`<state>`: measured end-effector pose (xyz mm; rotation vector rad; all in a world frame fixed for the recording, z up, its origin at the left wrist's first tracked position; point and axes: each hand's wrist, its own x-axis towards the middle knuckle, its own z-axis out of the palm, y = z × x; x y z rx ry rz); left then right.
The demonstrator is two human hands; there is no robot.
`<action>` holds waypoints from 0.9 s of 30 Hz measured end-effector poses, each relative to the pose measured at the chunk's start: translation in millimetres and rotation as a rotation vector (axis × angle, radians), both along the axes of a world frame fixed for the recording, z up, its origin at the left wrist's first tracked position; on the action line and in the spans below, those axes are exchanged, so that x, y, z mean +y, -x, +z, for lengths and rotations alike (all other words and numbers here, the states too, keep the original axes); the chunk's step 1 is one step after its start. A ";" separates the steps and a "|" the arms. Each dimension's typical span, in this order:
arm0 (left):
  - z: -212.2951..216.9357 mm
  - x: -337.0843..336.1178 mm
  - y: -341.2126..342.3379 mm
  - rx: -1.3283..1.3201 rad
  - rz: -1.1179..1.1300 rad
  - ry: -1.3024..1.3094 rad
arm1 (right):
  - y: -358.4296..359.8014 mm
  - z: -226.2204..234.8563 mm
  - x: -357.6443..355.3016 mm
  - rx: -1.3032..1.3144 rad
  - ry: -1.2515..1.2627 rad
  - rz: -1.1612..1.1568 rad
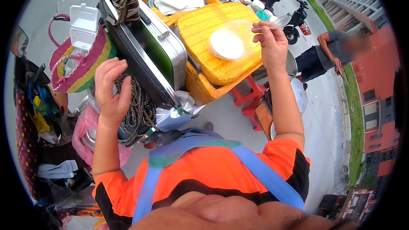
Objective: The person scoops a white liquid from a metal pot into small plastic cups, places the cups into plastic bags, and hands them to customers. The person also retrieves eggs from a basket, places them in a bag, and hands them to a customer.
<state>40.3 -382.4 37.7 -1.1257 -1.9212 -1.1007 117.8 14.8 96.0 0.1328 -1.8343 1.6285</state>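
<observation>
From the head view, my right hand (272,47) is raised in front of me with the forearm running up from my orange sleeve, elbow bent, fingers curled in and pinched shut on the edge of a clear plastic bag (232,38). The bag hangs out to the left of my fingers, with a round white disc (226,44) inside it, and it floats just above the yellow crate lid (213,66), which sits on a yellow crate (200,87).

My left hand (111,87) is lifted too, wrist bent, palm turned toward me, fingers loosely curled and half open with nothing in them. It hovers just in front of a coil of dark rope (138,108), beside a green and silver case (157,53) standing on edge. A striped woven basket (81,66) with a white hinged box (83,25) in it lies further to my left.
</observation>
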 end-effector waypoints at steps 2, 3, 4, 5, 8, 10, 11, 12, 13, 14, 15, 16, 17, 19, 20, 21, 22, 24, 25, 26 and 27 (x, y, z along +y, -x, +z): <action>27.8 84.8 16.2 -0.011 -0.229 0.159 | 2.4 -12.5 42.7 -0.007 0.163 -0.027; 32.6 119.0 21.6 -0.069 -0.231 0.175 | 9.3 -24.5 56.1 -0.020 0.188 -0.023; 31.8 161.1 31.7 -0.131 -0.242 0.198 | 15.3 -34.5 73.6 -0.036 0.222 -0.029; 25.4 203.4 46.1 -0.159 -0.208 0.159 | 19.1 -43.9 80.1 -0.033 0.267 -0.032; 6.4 294.6 75.9 -0.412 -0.268 0.182 | 29.0 -69.3 100.8 -0.128 0.280 0.000; 6.5 328.2 82.7 -0.598 -0.302 0.324 | 34.7 -80.0 110.0 -0.206 0.246 0.096; 13.5 334.4 81.9 -0.666 -0.299 0.441 | 37.2 -83.4 117.5 -0.229 0.134 0.103; 19.6 336.4 81.9 -0.735 -0.291 0.556 | 41.3 -85.2 123.7 -0.251 0.021 0.114; 20.5 328.6 80.0 -0.662 -0.313 0.525 | 44.1 -87.6 125.5 -0.276 -0.085 0.135; 21.1 315.4 77.4 -0.590 -0.329 0.482 | 46.3 -78.8 125.4 -0.312 -0.299 0.166; 23.5 304.8 75.8 -0.529 -0.338 0.454 | 46.5 -60.9 125.0 -0.345 -0.517 0.189; 27.8 297.0 74.2 -0.465 -0.349 0.427 | 48.2 -48.0 124.1 -0.372 -0.736 0.207; 29.7 293.9 71.1 -0.437 -0.347 0.359 | 53.0 -44.6 124.5 -0.388 -0.896 0.204; 30.5 286.9 64.7 -0.382 -0.329 0.221 | 60.3 -43.6 121.8 -0.414 -1.221 0.252; 27.7 286.2 62.4 -0.459 -0.381 0.166 | 63.7 -44.2 118.4 -0.418 -1.386 0.278; 24.1 287.6 60.9 -0.534 -0.435 0.109 | 69.0 -44.7 115.1 -0.427 -1.452 0.287; 20.6 285.7 57.5 -0.612 -0.481 0.049 | 74.8 -46.7 108.7 -0.432 -1.519 0.303; 20.0 280.8 53.7 -0.628 -0.466 0.140 | 74.9 -46.9 92.4 -0.374 -1.536 0.289; 20.5 275.8 52.5 -0.608 -0.430 0.181 | 69.2 -37.2 90.4 -0.317 -1.486 0.259; 22.7 271.6 53.4 -0.580 -0.403 0.216 | 64.7 -26.9 92.3 -0.264 -1.444 0.218; 25.6 265.2 54.4 -0.572 -0.354 0.299 | 62.9 -20.5 97.6 -0.061 -1.406 0.096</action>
